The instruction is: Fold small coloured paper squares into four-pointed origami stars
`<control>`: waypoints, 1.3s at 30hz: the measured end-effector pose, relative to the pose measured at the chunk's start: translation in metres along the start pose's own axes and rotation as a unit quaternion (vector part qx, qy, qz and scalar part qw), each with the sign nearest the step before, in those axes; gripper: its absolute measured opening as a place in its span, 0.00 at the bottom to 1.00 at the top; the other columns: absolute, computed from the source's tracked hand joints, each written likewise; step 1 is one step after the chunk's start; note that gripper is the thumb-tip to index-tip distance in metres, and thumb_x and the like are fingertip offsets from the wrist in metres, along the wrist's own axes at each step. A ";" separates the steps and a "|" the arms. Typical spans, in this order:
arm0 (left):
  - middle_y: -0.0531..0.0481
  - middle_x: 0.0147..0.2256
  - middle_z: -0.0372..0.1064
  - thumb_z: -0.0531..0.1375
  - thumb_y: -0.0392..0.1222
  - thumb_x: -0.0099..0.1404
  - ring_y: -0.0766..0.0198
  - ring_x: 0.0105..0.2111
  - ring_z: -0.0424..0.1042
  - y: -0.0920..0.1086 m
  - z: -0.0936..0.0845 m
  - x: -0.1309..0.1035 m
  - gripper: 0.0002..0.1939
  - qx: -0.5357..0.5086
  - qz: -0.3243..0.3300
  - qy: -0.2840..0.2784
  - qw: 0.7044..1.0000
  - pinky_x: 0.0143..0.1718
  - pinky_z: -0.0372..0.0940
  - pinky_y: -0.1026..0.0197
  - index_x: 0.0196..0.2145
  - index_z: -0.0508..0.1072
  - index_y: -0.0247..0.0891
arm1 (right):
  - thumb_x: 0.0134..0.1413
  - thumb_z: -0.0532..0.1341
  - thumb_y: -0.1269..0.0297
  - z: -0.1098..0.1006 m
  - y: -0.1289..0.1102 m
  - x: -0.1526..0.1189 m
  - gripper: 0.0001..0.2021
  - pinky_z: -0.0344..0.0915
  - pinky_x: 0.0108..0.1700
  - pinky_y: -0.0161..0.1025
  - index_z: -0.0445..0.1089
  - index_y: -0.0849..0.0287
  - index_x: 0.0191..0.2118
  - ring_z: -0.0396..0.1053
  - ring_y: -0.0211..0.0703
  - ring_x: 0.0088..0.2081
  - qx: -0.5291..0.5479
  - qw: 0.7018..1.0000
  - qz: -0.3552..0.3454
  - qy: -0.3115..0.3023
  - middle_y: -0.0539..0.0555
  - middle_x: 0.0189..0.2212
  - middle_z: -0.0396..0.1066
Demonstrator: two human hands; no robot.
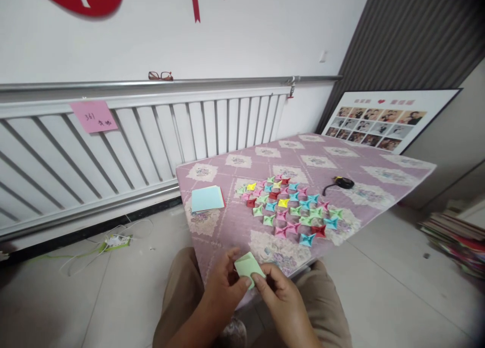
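A light green sheet of folded paper [248, 265] is held just above the near edge of the table. My left hand [226, 283] grips its left and lower side, the thumb lying on top. My right hand [278, 286] pinches the lower right corner, its thumb close to the left one. Beyond the hands, several folded paper stars [283, 203] in pink, green, blue, yellow and red stand in slanting rows. To the left lies a stack of square paper [206, 199], light blue on top with a red edge showing beneath.
The table wears a purple flowered cloth [231, 227]. A black tape measure [344, 182] lies at the right. Behind are a white radiator [151, 141] with a pink note [94, 116], glasses [160, 76] on the pipe, and a photo board [390, 118]. A power strip [115, 242] lies on the floor.
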State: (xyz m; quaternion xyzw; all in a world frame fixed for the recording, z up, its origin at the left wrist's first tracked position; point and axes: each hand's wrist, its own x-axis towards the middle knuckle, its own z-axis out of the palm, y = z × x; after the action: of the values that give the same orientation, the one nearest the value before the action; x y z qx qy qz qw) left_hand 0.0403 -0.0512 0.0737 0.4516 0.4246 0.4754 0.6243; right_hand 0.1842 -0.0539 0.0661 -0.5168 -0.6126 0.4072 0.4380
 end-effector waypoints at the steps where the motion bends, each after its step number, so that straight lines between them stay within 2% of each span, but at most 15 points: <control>1: 0.51 0.32 0.66 0.64 0.45 0.51 0.67 0.28 0.63 -0.001 0.000 0.000 0.25 -0.010 -0.015 -0.015 1.000 0.31 0.58 0.63 0.46 0.65 0.37 | 0.52 0.58 0.46 0.002 0.002 -0.001 0.17 0.58 0.28 0.34 0.67 0.57 0.28 0.60 0.39 0.25 0.005 1.000 0.001 0.009 0.48 0.21 0.63; 3: 0.54 0.26 0.64 0.63 0.49 0.54 0.69 0.24 0.59 -0.003 -0.001 -0.001 0.19 -0.015 -0.037 -0.039 0.998 0.28 0.56 0.64 0.40 0.70 0.34 | 0.53 0.57 0.47 0.006 0.007 -0.003 0.17 0.60 0.30 0.35 0.66 0.57 0.28 0.62 0.40 0.26 0.024 1.000 0.003 0.007 0.49 0.22 0.65; 5: 0.55 0.22 0.61 0.62 0.50 0.55 0.70 0.23 0.58 -0.005 -0.003 -0.002 0.17 -0.003 -0.043 -0.040 0.998 0.27 0.55 0.64 0.36 0.72 0.32 | 0.55 0.57 0.48 0.008 0.010 -0.005 0.17 0.61 0.31 0.36 0.65 0.57 0.27 0.63 0.41 0.26 0.037 0.999 0.001 0.000 0.49 0.22 0.65; 8: 0.55 0.22 0.62 0.63 0.49 0.55 0.70 0.23 0.58 -0.010 -0.007 -0.004 0.16 0.029 -0.038 -0.032 0.998 0.27 0.55 0.65 0.35 0.73 0.32 | 0.56 0.57 0.50 0.007 0.009 -0.006 0.16 0.61 0.32 0.36 0.65 0.57 0.26 0.63 0.40 0.28 0.029 0.999 -0.031 0.004 0.50 0.24 0.65; 12: 0.53 0.26 0.64 0.61 0.45 0.56 0.70 0.23 0.58 -0.015 -0.011 -0.006 0.13 0.041 -0.022 -0.060 0.997 0.28 0.56 0.65 0.37 0.74 0.33 | 0.57 0.58 0.54 0.001 0.002 -0.003 0.12 0.61 0.35 0.34 0.66 0.57 0.29 0.63 0.40 0.32 0.048 0.997 -0.058 0.002 0.50 0.29 0.64; 17: 0.53 0.24 0.63 0.59 0.43 0.58 0.69 0.23 0.59 -0.014 -0.012 -0.009 0.11 0.073 -0.011 -0.089 0.993 0.26 0.55 0.66 0.35 0.73 0.32 | 0.53 0.59 0.50 -0.002 0.000 -0.004 0.16 0.59 0.29 0.33 0.65 0.58 0.25 0.60 0.38 0.26 0.065 0.998 -0.020 0.019 0.48 0.23 0.61; 25: 0.55 0.21 0.60 0.58 0.44 0.56 0.69 0.21 0.59 -0.006 -0.008 -0.014 0.10 0.112 -0.069 -0.079 0.988 0.25 0.54 0.65 0.29 0.69 0.32 | 0.44 0.64 0.45 -0.001 -0.003 -0.003 0.20 0.55 0.24 0.33 0.65 0.58 0.22 0.56 0.36 0.22 0.101 0.991 0.051 0.074 0.46 0.18 0.59; 29: 0.54 0.22 0.60 0.57 0.41 0.56 0.69 0.22 0.59 -0.002 -0.007 -0.014 0.08 0.136 -0.067 -0.086 0.985 0.26 0.55 0.64 0.29 0.69 0.32 | 0.41 0.65 0.44 0.000 0.000 0.001 0.21 0.53 0.23 0.33 0.62 0.57 0.21 0.54 0.35 0.21 0.132 0.987 0.070 0.061 0.45 0.17 0.56; 34: 0.54 0.23 0.60 0.54 0.36 0.56 0.69 0.23 0.58 0.003 -0.008 -0.013 0.07 0.164 -0.051 -0.110 0.979 0.26 0.54 0.65 0.31 0.71 0.33 | 0.39 0.66 0.43 -0.002 0.004 0.003 0.24 0.56 0.26 0.34 0.68 0.58 0.35 0.57 0.36 0.23 0.163 0.981 0.098 0.028 0.45 0.20 0.59; 36: 0.54 0.24 0.59 0.53 0.35 0.56 0.68 0.24 0.57 0.004 -0.009 -0.013 0.07 0.173 -0.034 -0.106 0.979 0.26 0.53 0.65 0.30 0.70 0.33 | 0.42 0.63 0.43 -0.004 0.004 0.002 0.22 0.56 0.27 0.34 0.69 0.59 0.31 0.57 0.37 0.24 0.135 0.986 0.097 0.001 0.47 0.21 0.60; 39: 0.54 0.23 0.58 0.54 0.37 0.57 0.68 0.24 0.56 0.003 -0.012 -0.010 0.06 0.200 -0.016 -0.060 0.978 0.26 0.52 0.64 0.26 0.68 0.34 | 0.47 0.60 0.43 -0.008 0.003 0.001 0.20 0.55 0.28 0.34 0.66 0.59 0.25 0.55 0.37 0.25 0.096 0.992 0.085 -0.002 0.47 0.20 0.58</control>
State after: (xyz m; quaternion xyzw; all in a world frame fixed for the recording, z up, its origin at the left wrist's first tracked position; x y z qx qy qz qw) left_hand 0.0259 -0.0582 0.0752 0.5879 0.4800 0.3433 0.5532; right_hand 0.1923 -0.0522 0.0658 -0.5219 -0.5256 0.5007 0.4479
